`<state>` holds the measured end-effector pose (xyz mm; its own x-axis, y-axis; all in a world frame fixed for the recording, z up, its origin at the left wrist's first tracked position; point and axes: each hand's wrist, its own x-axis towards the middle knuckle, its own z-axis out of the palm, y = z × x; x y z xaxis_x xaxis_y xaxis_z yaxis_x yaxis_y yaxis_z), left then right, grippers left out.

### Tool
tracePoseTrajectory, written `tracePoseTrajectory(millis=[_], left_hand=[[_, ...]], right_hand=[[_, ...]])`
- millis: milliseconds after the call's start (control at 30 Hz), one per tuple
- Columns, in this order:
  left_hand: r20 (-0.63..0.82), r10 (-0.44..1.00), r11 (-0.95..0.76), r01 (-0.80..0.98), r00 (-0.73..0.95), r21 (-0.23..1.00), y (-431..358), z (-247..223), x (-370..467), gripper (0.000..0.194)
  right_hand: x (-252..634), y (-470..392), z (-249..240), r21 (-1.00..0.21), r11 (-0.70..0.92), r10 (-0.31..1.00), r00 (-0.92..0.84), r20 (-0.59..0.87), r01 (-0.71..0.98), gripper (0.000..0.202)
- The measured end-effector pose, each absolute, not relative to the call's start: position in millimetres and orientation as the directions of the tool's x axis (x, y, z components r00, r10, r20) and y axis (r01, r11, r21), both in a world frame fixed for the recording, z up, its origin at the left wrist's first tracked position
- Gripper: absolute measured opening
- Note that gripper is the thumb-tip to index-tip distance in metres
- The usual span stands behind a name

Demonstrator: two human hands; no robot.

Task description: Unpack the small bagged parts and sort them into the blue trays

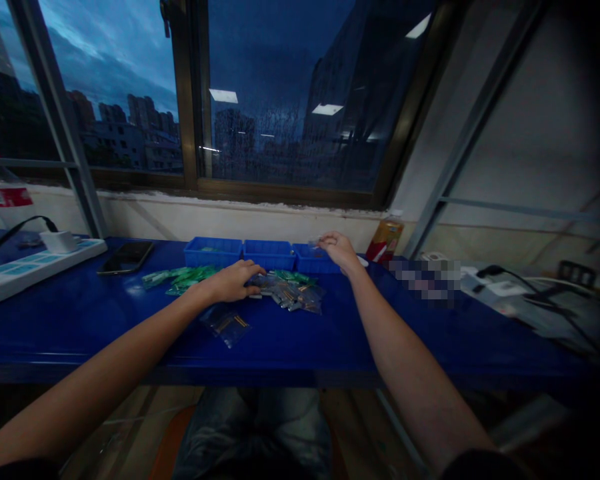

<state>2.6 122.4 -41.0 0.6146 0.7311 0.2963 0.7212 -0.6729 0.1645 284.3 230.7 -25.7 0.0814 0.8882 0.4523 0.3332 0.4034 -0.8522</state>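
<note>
My left hand (234, 281) lies palm down on the blue table (80, 320), its fingers resting on a pile of small clear bags (293, 293) with metal parts inside. My right hand (336, 248) is stretched out over the rightmost of three blue bins (310, 259), fingers pinched on a small clear bag (314, 245). A single clear bag (226, 324) lies nearer to me on the table. Green bags (183, 277) are spread left of my left hand.
A dark phone (126, 258) and a white power strip (35, 261) lie at the left. A bottle (386, 240) stands behind the bins. Cables and white devices (510, 290) crowd the right side. A window (300, 100) runs along the back.
</note>
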Motion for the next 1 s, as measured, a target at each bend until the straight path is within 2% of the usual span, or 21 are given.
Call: tracePoseTrajectory(millis=[67,167,267,400,533,733,833,933,1000], left_hand=[[0.271,0.754,-0.648,0.745,0.598,0.159,123,-42,2,0.044],[0.22,0.757,-0.651,0.741,0.616,0.164,124,-43,2,0.036],[0.242,0.751,-0.658,0.731,0.615,0.183,127,-43,2,0.033],[0.253,0.786,-0.615,0.755,0.565,0.226,128,-42,2,0.036],[0.29,0.779,-0.616,0.765,0.557,0.185,127,-43,4,0.03],[0.366,0.796,-0.57,0.801,0.482,0.185,126,-55,15,0.049],[0.365,0.825,-0.538,0.798,0.431,0.272,127,-57,18,0.043],[0.356,0.853,-0.512,0.745,0.382,0.428,132,-57,16,0.033],[0.383,0.867,-0.489,0.689,0.318,0.535,136,-55,12,0.028]], right_hand=[[284,230,-25,-0.857,0.393,0.886,0.114,0.45,0.333,0.018],[286,232,-26,-0.848,0.38,0.871,0.165,0.462,0.369,0.017],[289,237,-28,-0.83,0.385,0.853,0.189,0.487,0.404,0.014],[293,244,-30,-0.753,0.448,0.775,0.211,0.596,0.481,0.012],[293,245,-29,-0.709,0.451,0.736,0.224,0.639,0.542,0.012],[287,238,-28,-0.738,0.398,0.759,0.256,0.599,0.545,0.018],[288,238,-31,-0.707,0.316,0.749,0.291,0.595,0.632,0.021],[292,238,-34,-0.623,0.205,0.73,0.305,0.611,0.755,0.02],[292,236,-31,-0.592,0.191,0.719,0.3,0.627,0.783,0.018]])
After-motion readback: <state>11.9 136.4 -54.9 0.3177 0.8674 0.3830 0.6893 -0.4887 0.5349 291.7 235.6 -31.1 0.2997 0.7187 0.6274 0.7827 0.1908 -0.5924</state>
